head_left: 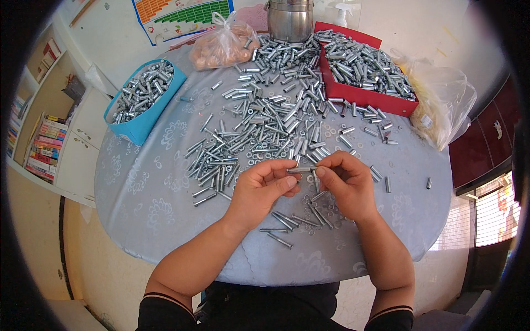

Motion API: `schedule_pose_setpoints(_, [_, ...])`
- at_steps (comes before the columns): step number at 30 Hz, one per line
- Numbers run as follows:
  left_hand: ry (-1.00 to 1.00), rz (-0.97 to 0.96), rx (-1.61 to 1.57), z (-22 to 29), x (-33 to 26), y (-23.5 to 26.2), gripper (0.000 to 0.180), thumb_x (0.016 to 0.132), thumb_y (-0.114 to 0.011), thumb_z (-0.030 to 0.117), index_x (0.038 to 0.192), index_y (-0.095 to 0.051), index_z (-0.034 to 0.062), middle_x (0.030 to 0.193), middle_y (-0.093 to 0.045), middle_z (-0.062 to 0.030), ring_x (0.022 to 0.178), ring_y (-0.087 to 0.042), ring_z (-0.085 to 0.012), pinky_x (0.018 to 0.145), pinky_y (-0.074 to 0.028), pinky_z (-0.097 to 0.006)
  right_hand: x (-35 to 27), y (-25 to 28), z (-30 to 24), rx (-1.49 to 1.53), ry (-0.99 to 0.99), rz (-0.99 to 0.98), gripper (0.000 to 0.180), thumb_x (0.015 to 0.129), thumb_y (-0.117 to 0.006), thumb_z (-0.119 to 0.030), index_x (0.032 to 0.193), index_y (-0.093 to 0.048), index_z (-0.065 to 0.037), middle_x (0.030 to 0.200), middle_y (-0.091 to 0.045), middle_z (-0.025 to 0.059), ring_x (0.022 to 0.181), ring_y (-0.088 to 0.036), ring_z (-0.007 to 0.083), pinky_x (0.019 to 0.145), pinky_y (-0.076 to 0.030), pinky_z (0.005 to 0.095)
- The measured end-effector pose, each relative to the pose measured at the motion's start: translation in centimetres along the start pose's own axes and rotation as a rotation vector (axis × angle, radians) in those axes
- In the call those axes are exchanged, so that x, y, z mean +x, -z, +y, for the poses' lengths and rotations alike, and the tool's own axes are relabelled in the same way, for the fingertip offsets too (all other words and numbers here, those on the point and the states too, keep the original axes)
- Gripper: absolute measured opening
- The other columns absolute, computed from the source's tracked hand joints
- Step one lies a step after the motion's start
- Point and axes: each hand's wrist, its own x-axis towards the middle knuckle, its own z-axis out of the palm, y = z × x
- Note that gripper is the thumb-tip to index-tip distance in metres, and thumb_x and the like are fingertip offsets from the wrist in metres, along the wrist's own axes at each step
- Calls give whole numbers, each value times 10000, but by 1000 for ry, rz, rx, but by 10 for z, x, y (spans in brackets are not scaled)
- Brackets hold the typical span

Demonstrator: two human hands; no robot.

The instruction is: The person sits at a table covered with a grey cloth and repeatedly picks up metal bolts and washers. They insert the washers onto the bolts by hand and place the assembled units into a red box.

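Note:
In front of me, above the table, my left hand (265, 185) has its fingers curled round a short silver bolt with a metal sleeve (300, 170). My right hand (346, 181) pinches at the right end of this piece between thumb and forefinger; what small part sits in that pinch is too small to make out. Beneath and nearer to me lie several loose long bolts (280, 241). A heap of bolts (218, 160) spreads left of my left hand, and silver sleeves (316, 132) and washers (256, 156) are scattered beyond both hands.
A blue box (122, 131) of metal parts stands at the left, a red box (369, 98) of sleeves at the back right. Along the back are a tied plastic bag (221, 47), a steel pot (290, 21) and another clear bag (441, 105). A grey patterned cloth (160, 212) covers the round table.

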Motion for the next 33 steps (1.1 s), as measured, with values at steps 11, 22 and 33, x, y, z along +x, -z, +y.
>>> schedule_pose_setpoints(11, [15,152,60,5,-1,4,224,902,-640,69,1114,-625,0,900,-678,-80,733,-642,-135,677,-549,-260,6,22,10,-871,175,-132,148,802,-642,-138,907,-689,-46,802,-634,143,734,-623,330,659,-499,404])
schedule_pose_setpoints(22, [20,147,42,5,-1,4,215,916,-630,70,1116,-624,-9,893,-677,-71,722,-631,-116,666,-524,-241,6,20,4,-862,270,-228,156,771,-670,-73,920,-715,-95,859,-622,90,818,-631,301,715,-515,394])
schedule_pose_setpoints(33, [21,146,67,4,-1,5,224,915,-611,67,1127,-633,-2,926,-689,-92,729,-638,-128,672,-543,-263,4,18,3,-978,298,-379,198,795,-647,-91,968,-721,-152,927,-627,66,832,-640,280,725,-520,381])
